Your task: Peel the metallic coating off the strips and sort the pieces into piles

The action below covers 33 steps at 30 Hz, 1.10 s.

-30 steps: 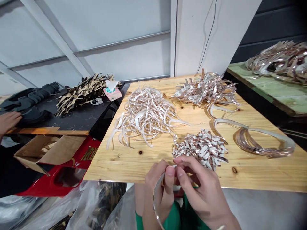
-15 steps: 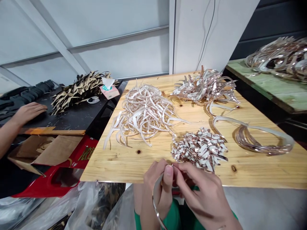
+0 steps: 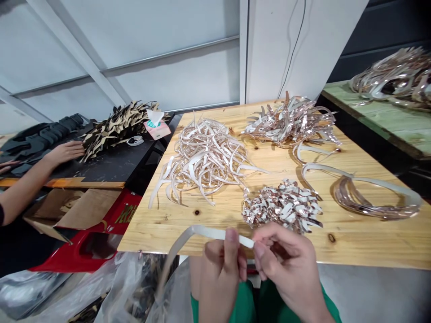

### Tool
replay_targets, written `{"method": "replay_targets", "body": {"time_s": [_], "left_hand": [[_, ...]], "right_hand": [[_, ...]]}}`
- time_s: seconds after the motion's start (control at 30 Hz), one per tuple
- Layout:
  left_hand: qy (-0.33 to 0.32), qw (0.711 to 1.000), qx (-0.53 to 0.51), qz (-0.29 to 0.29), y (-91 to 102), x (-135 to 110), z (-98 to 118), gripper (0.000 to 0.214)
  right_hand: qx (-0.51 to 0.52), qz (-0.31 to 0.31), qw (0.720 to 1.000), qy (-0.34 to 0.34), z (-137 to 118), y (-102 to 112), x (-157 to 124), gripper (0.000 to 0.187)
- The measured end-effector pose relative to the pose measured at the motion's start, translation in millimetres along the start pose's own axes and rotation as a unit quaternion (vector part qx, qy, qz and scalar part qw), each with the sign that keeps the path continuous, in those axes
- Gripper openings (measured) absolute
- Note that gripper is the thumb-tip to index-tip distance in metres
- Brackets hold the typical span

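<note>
The fingers (image 3: pixel 269 236) of the right hand (image 3: pixel 286 269) are pressed together in a pinch on the end of a pale strip (image 3: pixel 215 232), and the left hand (image 3: pixel 218 282) grips it a little further along, thumb on top. Taking twelve o'clock as straight ahead of the person, a big pine counter (image 3: pixel 161 235) fills the middle of the view, with the strip held just over its near edge at six o'clock. On the counter lie a loose heap of long curled strips (image 3: pixel 202 163) at eleven, a shinier coppery tangle (image 3: pixel 289 121) around one, a mound of chopped pieces (image 3: pixel 281 206) just above the hands, and a looped bundle of strips (image 3: pixel 370 197) at three. Off at nine o'clock, a co-worker's hand (image 3: pixel 63 152) rests on a dark counter (image 3: pixel 111 172) beside a heap of tan scraps (image 3: pixel 116 128), with a tissue box (image 3: pixel 156 130) nearby. The strip looks light and thin, more springy than stiff, kinking sharply and trailing down toward seven o'clock. Its smooth face may prove slippery, so the flat end seems the surest place to hold, between thumb and forefinger.
</note>
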<state>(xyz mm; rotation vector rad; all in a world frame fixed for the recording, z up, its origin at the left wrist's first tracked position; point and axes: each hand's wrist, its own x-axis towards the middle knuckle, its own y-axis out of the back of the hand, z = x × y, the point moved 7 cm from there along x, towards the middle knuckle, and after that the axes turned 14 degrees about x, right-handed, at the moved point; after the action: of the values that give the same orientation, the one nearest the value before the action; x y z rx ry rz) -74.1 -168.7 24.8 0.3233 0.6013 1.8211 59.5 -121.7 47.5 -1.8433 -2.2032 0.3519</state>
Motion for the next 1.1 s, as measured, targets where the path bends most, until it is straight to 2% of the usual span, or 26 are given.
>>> {"method": "replay_targets", "body": {"time_s": [0.1,0.2,0.27,0.33,0.4,0.53,0.67,0.77,0.93,1.1], "left_hand": [[0.044,0.997,0.053,-0.042,3.5,-9.1,-4.4,0.071],[0.029,0.993,0.115,0.015,23.1,-12.9,3.7,0.061],[-0.037,0.992,0.112,0.041,30.2,-12.0,16.1,0.055],[-0.127,0.987,0.091,0.025,27.8,-10.4,28.5,0.053],[-0.188,0.979,0.075,-0.009,21.0,-8.9,33.4,0.049],[-0.247,0.968,0.044,-0.031,10.3,-6.1,28.8,0.041],[-0.292,0.956,0.001,0.017,6.3,-7.3,26.6,0.043],[-0.264,0.963,-0.033,0.04,3.1,-6.4,23.2,0.046],[-0.216,0.971,-0.086,0.058,-1.7,-4.6,19.9,0.043],[-0.219,0.942,-0.224,0.117,-2.4,-3.4,18.1,0.035]], "right_hand": [[-0.018,-0.028,0.999,0.04,-0.2,-2.3,-2.6,0.021],[-0.091,-0.058,0.986,0.129,-6.9,-4.2,-5.8,0.016],[-0.144,-0.079,0.97,0.177,-13.1,-6.5,-8.4,0.015],[-0.181,-0.107,0.955,0.208,-19.7,-10.4,-10.6,0.015],[-0.192,-0.129,0.948,0.22,-24.6,-13.4,-11.6,0.017],[-0.153,-0.123,0.96,0.198,-23.7,-12.4,-10.8,0.02],[-0.091,-0.091,0.973,0.19,-18.2,-10.1,-13.6,0.019],[-0.045,-0.065,0.981,0.176,-14.6,-9.7,-16.0,0.019],[0.046,-0.038,0.992,0.109,-8.2,-10.8,-13.2,0.02],[0.156,-0.074,0.981,0.093,-3.0,-12.3,-6.7,0.022]]}}
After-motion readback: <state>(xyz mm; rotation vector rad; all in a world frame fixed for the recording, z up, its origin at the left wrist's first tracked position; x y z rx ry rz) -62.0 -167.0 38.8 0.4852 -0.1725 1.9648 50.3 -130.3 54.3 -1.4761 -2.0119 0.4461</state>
